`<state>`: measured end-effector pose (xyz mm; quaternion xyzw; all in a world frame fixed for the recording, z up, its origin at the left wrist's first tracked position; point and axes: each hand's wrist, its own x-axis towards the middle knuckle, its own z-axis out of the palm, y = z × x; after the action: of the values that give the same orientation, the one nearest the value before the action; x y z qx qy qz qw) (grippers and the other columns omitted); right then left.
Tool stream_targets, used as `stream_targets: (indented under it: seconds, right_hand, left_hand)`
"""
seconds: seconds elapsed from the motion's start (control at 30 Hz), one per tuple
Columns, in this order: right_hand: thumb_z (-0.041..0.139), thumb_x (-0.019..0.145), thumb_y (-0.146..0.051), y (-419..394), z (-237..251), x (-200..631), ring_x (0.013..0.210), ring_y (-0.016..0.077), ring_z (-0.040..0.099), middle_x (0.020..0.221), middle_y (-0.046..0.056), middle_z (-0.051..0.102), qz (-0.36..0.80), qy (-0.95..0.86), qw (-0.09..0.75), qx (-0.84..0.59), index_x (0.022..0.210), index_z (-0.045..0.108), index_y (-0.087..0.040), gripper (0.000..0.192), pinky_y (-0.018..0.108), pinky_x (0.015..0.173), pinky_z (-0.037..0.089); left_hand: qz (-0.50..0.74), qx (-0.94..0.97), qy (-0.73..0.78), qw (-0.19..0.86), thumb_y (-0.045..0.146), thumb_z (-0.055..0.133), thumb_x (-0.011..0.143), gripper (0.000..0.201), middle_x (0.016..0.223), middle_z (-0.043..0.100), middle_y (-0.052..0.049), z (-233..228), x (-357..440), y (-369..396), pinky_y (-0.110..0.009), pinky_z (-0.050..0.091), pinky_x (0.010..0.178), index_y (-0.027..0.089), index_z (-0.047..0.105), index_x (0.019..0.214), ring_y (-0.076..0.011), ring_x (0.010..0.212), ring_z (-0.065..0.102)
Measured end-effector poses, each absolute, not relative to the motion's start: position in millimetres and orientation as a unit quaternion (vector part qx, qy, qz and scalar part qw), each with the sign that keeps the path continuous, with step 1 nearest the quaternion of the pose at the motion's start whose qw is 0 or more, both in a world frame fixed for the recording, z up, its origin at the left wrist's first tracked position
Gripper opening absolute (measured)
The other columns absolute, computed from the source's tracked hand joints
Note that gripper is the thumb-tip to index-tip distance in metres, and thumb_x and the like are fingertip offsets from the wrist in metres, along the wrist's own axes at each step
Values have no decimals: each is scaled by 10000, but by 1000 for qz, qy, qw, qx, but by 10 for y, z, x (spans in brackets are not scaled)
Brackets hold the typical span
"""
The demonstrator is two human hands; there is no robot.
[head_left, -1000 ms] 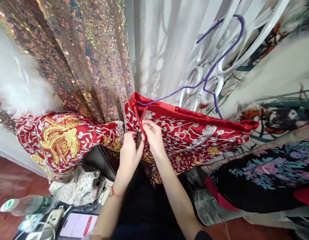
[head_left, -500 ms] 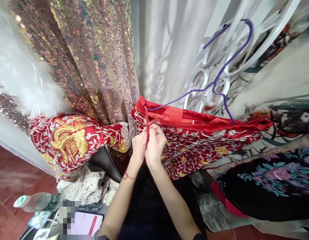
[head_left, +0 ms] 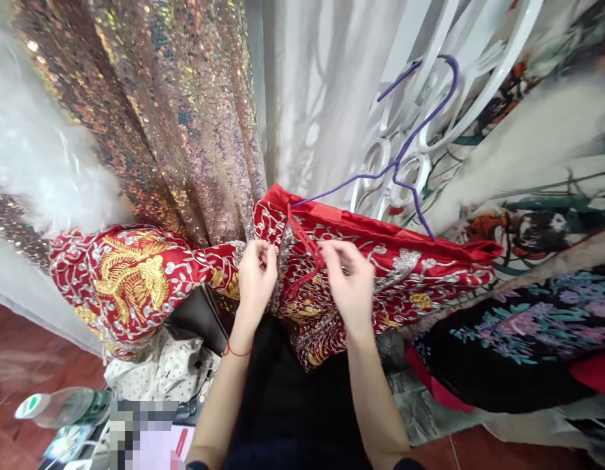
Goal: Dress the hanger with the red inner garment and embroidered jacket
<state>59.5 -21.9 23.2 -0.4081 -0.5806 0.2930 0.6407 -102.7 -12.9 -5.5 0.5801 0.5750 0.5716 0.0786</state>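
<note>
A red skirt (head_left: 400, 267) with silver and gold embroidery hangs from a purple hanger (head_left: 404, 147), its shiny red waistband (head_left: 361, 222) uppermost. From the waistband's left end a red cord (head_left: 301, 230) dangles in loops over the embroidered front. My right hand (head_left: 352, 284) is closed, thumb and fingertips at the cord. To the left of the cord, my left hand (head_left: 256, 277) has its fingers curled in a pinch before the embroidery; what it holds, if anything, is hidden. A matching red embroidered garment (head_left: 130, 281) lies farther left.
Behind stand a sequined curtain (head_left: 185, 117) and a white scrollwork rack (head_left: 424, 130). Lower left are a plastic bottle (head_left: 62, 406), a spotted cloth (head_left: 155, 372) and a partly blurred phone (head_left: 182, 444). A black floral garment (head_left: 517, 352) lies at right.
My hands were together on the red cord at the waistband; now they are apart, left hand leftward, right hand rightward. The cord hangs looped lower down the skirt's front.
</note>
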Motion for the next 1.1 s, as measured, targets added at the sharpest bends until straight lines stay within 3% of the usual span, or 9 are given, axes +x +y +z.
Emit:
stream_targets:
  seconds: [0.1, 0.2, 0.27, 0.37, 0.5, 0.57, 0.67, 0.9, 1.1]
  right_hand:
    - [544, 956, -350, -363, 237, 1150, 840, 214, 666, 880, 76, 715, -20, -519, 676, -523, 934, 691, -188, 220, 398, 850, 512]
    - [522, 938, -406, -373, 333, 1689, 1003, 300, 619, 1008, 161, 693, -224, -430, 605, -632, 983, 663, -170, 278, 492, 947, 444]
    - [524, 900, -498, -326, 402, 1971, 1012, 330, 596, 1012, 191, 667, -227, -403, 550, -696, 982, 652, -162, 369, 505, 925, 432]
    - [449, 868, -650, -265, 446, 2221, 815, 281, 576, 794, 122, 617, -94, -441, 488, -748, 779, 609, -200, 486, 437, 800, 434]
    - [479, 829, -676, -230, 402, 2311, 568, 155, 412, 568, -17, 447, 26, -565, 468, -679, 658, 485, -229, 479, 314, 628, 355]
    - [457, 865, -598, -167, 395, 2322, 546, 135, 366, 552, -39, 390, -12, -579, 494, -648, 661, 437, -231, 420, 297, 600, 319]
    - [413, 909, -488, 56, 459, 2346, 536, 128, 323, 553, -46, 342, -108, -548, 532, -636, 659, 369, -239, 356, 305, 600, 286]
    - [215, 1002, -471, 712, 571, 2438, 605, 153, 378, 647, 11, 411, -234, -472, 592, -610, 724, 250, -270, 344, 330, 644, 317]
    - [153, 1005, -432, 941, 351, 2479, 568, 161, 412, 603, 29, 427, -210, -505, 565, -618, 699, 250, -292, 351, 326, 619, 337]
  left_hand:
    - [654, 540, 529, -15, 369, 542, 954, 192, 960, 608, -56, 223, -1049, 89, -294, 475, 845, 182, 544, 996, -154, 882, 593]
    - [685, 493, 532, -73, 399, 585, 931, 241, 1090, 604, -83, 460, -1074, 459, -369, 422, 1012, 187, 551, 1041, -197, 1063, 569]
    - [673, 487, 553, -58, 435, 617, 909, 261, 1097, 617, -78, 550, -1091, 700, -387, 393, 1048, 200, 564, 1010, -213, 1101, 558]
    - [594, 565, 573, 13, 455, 620, 894, 256, 904, 620, -37, 590, -1126, 891, -344, 419, 948, 209, 570, 841, -201, 944, 569]
    - [568, 603, 557, 57, 353, 543, 918, 346, 620, 395, 36, 567, -1196, 822, -272, 372, 688, 213, 399, 636, -139, 627, 405]
    - [609, 588, 526, 80, 347, 506, 939, 373, 601, 319, 44, 543, -1215, 752, -265, 339, 629, 214, 351, 626, -125, 586, 340]
    - [655, 584, 467, 107, 451, 502, 959, 383, 642, 352, 39, 465, -1177, 678, -264, 359, 629, 213, 408, 674, -122, 605, 358]
    - [739, 499, 450, 50, 642, 411, 963, 491, 714, 404, 27, 78, -812, 491, -269, 414, 689, 207, 433, 736, -118, 658, 403]
    - [748, 463, 474, 10, 672, 391, 955, 512, 807, 519, -2, -42, -802, 455, -271, 461, 793, 189, 530, 853, -130, 769, 517]
